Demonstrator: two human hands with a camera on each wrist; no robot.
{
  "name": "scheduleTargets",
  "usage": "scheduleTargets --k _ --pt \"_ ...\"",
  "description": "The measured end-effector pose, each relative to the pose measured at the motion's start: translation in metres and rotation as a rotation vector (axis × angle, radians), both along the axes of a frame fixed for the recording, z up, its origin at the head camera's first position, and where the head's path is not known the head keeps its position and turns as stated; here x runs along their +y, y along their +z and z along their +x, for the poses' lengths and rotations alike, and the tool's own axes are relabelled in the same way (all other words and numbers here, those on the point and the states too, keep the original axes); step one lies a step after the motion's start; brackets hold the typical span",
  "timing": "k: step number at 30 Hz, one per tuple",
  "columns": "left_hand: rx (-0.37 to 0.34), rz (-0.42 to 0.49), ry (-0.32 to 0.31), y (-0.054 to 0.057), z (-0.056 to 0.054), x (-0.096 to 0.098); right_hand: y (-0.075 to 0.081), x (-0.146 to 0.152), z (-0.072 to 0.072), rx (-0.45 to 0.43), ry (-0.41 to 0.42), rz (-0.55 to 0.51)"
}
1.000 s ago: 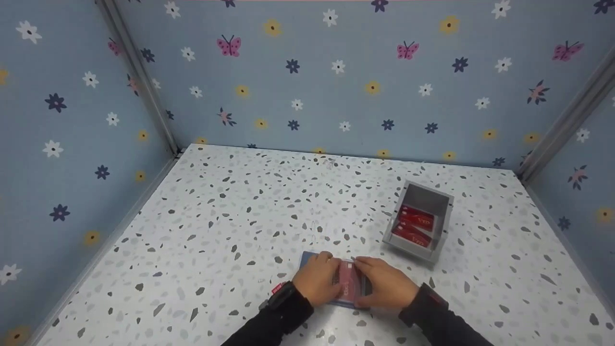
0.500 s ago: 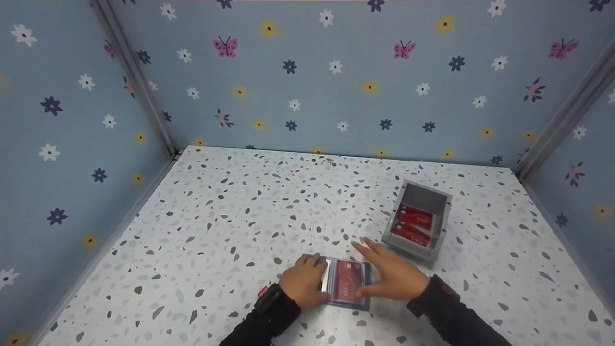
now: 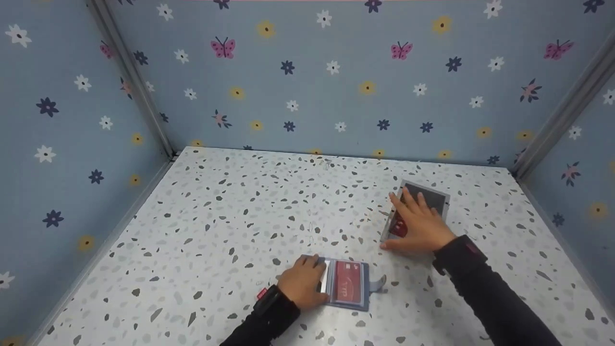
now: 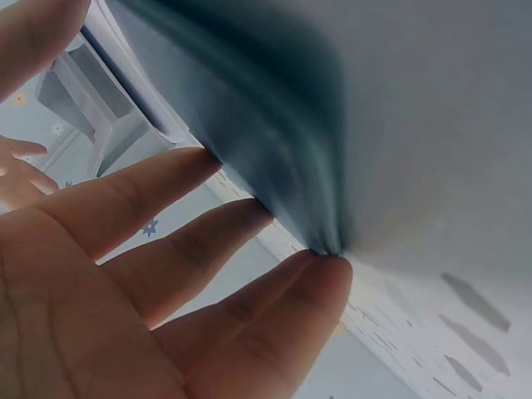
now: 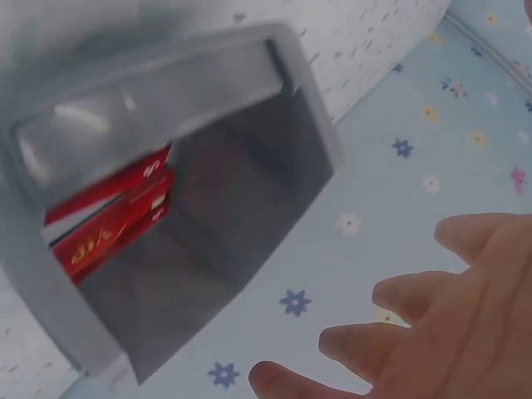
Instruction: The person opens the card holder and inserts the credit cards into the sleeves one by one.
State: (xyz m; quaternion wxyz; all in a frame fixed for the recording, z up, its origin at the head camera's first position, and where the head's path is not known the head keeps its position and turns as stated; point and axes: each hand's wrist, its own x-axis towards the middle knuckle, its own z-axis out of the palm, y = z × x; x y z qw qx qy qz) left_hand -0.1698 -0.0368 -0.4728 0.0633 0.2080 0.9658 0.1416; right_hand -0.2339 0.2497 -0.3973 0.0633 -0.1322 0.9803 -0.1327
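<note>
In the head view a blue card holder point(image 3: 365, 288) lies spread on the table, a red VIP card point(image 3: 348, 281) under the clear sleeve of its right page. My left hand point(image 3: 301, 282) rests across the left page, thumb by the near edge. Its fingers look fairly straight in the left wrist view, tips touching the holder's edge point(image 4: 287, 174). Over the grey box point(image 3: 386, 230) is my right hand point(image 3: 420, 226), fingers spread and nothing held. Red cards point(image 5: 116, 218) lie inside the box at one end; in the head view the hand hides most of them.
A strap point(image 3: 378, 283) sticks out from the holder's right side. The speckled white table point(image 3: 230, 202) is bounded by blue flowered walls point(image 3: 307, 72) at the back and sides.
My right hand has left the card holder and moved up and right to the grey box. The left hand has shifted slightly left, uncovering the VIP card in its sleeve, and stays on the holder.
</note>
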Motion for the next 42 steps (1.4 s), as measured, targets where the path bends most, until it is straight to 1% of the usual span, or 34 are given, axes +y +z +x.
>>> scheduleTargets --k 3,7,12,14,17,20,24,26,29,32,35,37,40,42 --pt "-0.001 -0.008 0.001 0.000 -0.001 0.000 0.007 0.009 -0.015 -0.054 -0.064 0.049" --pt "-0.005 -0.013 0.004 0.000 -0.001 0.000 0.009 0.015 -0.031 -0.134 -0.105 0.112" --pt "-0.008 -0.012 0.005 0.001 -0.001 -0.001 0.012 0.008 -0.048 -0.197 -0.137 0.223" --pt "-0.012 -0.010 0.007 0.001 0.000 -0.002 0.012 0.003 -0.054 -0.218 -0.155 0.229" --pt "-0.018 -0.008 0.010 0.001 0.001 -0.002 0.006 0.002 -0.064 -0.258 -0.191 0.210" --pt "-0.021 -0.009 0.008 0.000 0.002 -0.001 -0.007 0.004 -0.072 -0.297 -0.229 0.215" --pt "-0.015 -0.015 0.001 -0.002 0.004 0.000 -0.028 0.009 -0.079 -0.355 -0.255 0.216" --pt "-0.015 -0.020 -0.002 -0.003 0.005 0.001 -0.039 0.012 -0.082 -0.365 -0.256 0.214" --pt "-0.029 -0.020 -0.002 -0.004 0.006 0.001 -0.058 0.020 -0.087 -0.345 -0.234 0.205" --pt "-0.032 -0.021 -0.003 -0.004 0.005 0.001 -0.070 0.027 -0.091 -0.334 -0.211 0.173" --pt "-0.022 -0.022 -0.006 -0.003 0.004 0.001 -0.074 0.029 -0.094 -0.340 -0.209 0.127" --pt "-0.018 -0.022 -0.005 -0.002 0.003 0.000 -0.072 0.029 -0.095 -0.337 -0.198 0.112" --pt "-0.014 -0.025 -0.001 0.000 0.002 -0.001 -0.067 0.029 -0.098 -0.307 -0.163 0.134" --pt "-0.011 -0.026 0.000 0.001 0.000 -0.002 -0.061 0.028 -0.098 -0.286 -0.141 0.157"
